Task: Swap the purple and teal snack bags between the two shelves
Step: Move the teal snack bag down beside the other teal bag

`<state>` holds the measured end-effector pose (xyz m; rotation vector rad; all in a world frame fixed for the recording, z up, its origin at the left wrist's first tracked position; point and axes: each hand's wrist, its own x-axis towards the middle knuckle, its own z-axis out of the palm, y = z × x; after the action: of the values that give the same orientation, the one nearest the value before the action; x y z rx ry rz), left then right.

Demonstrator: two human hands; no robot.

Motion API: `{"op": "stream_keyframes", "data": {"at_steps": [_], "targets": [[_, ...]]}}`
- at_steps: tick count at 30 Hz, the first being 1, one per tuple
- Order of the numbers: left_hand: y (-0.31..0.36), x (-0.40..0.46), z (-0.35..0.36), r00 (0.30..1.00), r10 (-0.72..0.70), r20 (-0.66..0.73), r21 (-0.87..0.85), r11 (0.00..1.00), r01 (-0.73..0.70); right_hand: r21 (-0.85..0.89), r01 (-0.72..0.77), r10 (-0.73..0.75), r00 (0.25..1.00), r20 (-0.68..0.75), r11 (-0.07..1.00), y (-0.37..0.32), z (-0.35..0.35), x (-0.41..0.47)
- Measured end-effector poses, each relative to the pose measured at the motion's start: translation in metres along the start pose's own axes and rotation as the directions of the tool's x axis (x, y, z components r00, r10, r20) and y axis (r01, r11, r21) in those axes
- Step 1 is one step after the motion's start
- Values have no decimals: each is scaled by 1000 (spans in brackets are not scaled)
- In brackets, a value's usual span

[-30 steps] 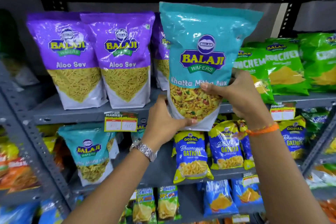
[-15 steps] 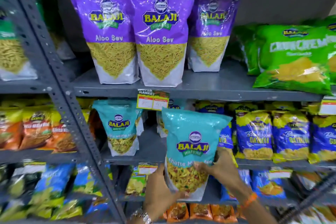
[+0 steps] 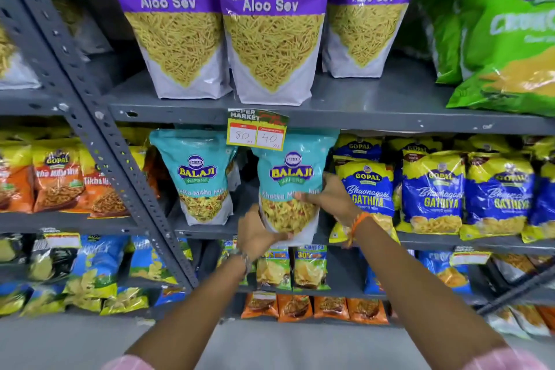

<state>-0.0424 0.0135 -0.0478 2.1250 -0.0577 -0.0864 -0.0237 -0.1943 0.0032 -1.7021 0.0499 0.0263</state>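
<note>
A teal Balaji snack bag stands upright at the front of the lower shelf, gripped from both sides. My left hand clasps its bottom left corner and my right hand presses its right edge. A second teal bag stands on the same shelf just to the left. Three purple Aloo Sev bags stand side by side on the upper shelf; their tops are cut off by the frame.
A price tag hangs from the upper shelf edge over the held bag's top. Blue-and-yellow Gopal bags fill the lower shelf to the right, green bags the upper right. A slanted grey upright stands at the left.
Both hands have carried the teal bag down from in front of the upper shelf and in onto the lower shelf, beside the other teal bag. The view has moved closer.
</note>
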Motion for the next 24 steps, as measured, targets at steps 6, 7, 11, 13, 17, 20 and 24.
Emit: {"op": "stream_keyframes", "data": {"at_steps": [6, 7, 11, 13, 17, 20, 24], "targets": [[12, 49, -1, 998, 49, -50, 68, 997, -45, 16, 19, -19, 999, -28, 1000, -4, 2, 39], [12, 54, 0, 997, 48, -54, 68, 997, -45, 13, 20, -20, 999, -42, 1000, -3, 2, 43], [4, 68, 8, 996, 34, -81, 18, 999, -32, -3, 28, -28, 996, -82, 1000, 9, 4, 52], [0, 71, 10, 995, 48, -91, 2, 999, -48, -20, 31, -32, 995, -91, 999, 14, 6, 54], [-11, 73, 12, 997, 39, -67, 23, 999, -38, -56, 19, -24, 996, -89, 998, 25, 10, 53], [-21, 72, 12, 997, 55, -62, 20, 998, -53, -73, 22, -28, 996, -83, 997, 31, 13, 51], [-26, 73, 12, 997, 43, -62, 33, 999, -42, -94, 23, -33, 994, -107, 995, 34, 14, 52]]}}
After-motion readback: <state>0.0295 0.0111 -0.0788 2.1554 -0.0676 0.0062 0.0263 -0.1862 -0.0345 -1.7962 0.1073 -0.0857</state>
